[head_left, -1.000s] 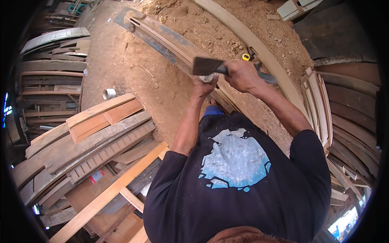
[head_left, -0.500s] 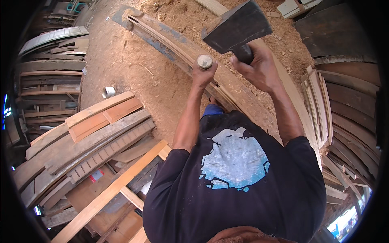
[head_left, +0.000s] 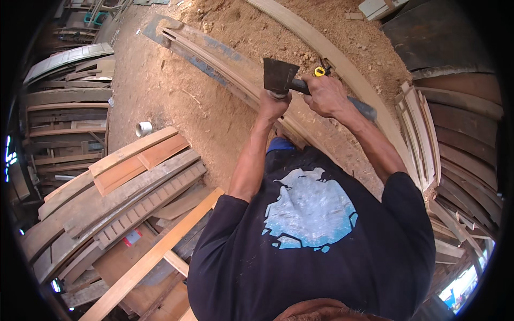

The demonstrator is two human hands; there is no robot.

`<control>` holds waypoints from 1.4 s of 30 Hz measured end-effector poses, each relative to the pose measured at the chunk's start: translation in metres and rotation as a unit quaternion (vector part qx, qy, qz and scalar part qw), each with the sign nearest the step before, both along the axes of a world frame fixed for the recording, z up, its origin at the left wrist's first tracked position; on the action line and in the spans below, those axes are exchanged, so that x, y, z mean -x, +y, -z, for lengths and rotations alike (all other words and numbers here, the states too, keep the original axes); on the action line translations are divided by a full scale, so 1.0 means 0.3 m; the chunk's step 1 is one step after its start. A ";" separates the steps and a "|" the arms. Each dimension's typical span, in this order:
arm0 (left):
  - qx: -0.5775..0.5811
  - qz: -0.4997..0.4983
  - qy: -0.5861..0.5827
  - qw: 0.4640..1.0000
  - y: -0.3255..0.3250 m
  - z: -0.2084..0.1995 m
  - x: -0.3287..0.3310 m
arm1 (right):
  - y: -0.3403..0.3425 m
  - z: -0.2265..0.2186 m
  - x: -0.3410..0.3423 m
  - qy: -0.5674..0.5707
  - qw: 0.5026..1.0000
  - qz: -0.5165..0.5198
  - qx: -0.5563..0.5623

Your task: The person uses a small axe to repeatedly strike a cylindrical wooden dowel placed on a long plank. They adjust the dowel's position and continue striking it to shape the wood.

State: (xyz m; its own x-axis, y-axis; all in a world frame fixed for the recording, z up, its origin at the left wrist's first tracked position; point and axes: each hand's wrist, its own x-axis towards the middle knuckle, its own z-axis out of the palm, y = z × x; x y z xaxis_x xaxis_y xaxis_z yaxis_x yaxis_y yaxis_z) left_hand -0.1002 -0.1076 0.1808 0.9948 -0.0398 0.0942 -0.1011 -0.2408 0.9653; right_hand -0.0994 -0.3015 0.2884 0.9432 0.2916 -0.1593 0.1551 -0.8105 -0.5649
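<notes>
My right hand (head_left: 327,97) is closed around the handle of a dark mallet (head_left: 280,76) with a blocky, flaring head. Its grey handle end juts out on the far side of my fist. The mallet head is right over my left hand (head_left: 274,105), which is closed around an upright round-topped handle, apparently a chisel's. Most of that handle is hidden, and the blade cannot be seen. Whether the mallet touches the handle top is hard to tell. Beneath both hands runs a long wooden beam (head_left: 214,53), with a slot near its far end and grooves along it.
Right of the beam lies a pale curved-looking plank (head_left: 300,27), a yellow tape measure (head_left: 319,71) beside it. Wood shavings cover the ground. Stacked boards (head_left: 144,166) and a white cup-like container (head_left: 143,128) are on the left; more boards (head_left: 420,134) lean at right.
My right hand has brought the mallet down and left, from raised beside my left hand to over the handle top. The tape measure has come into sight. My left hand is slightly lower.
</notes>
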 end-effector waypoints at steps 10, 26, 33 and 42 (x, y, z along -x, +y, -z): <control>-0.008 -0.004 0.010 1.000 0.093 0.065 0.079 | 0.045 -0.056 -0.011 -0.194 0.941 0.006 -0.275; 0.026 0.001 0.019 0.999 0.120 0.081 0.114 | 0.080 -0.158 0.047 -0.170 0.921 0.011 -0.351; -0.020 -0.002 0.029 0.999 0.110 0.101 0.128 | 0.076 0.048 0.020 -0.015 0.999 -0.051 0.004; 0.112 -0.124 0.067 0.984 0.163 0.174 -0.030 | 0.077 -0.127 0.059 0.029 0.958 0.032 -0.282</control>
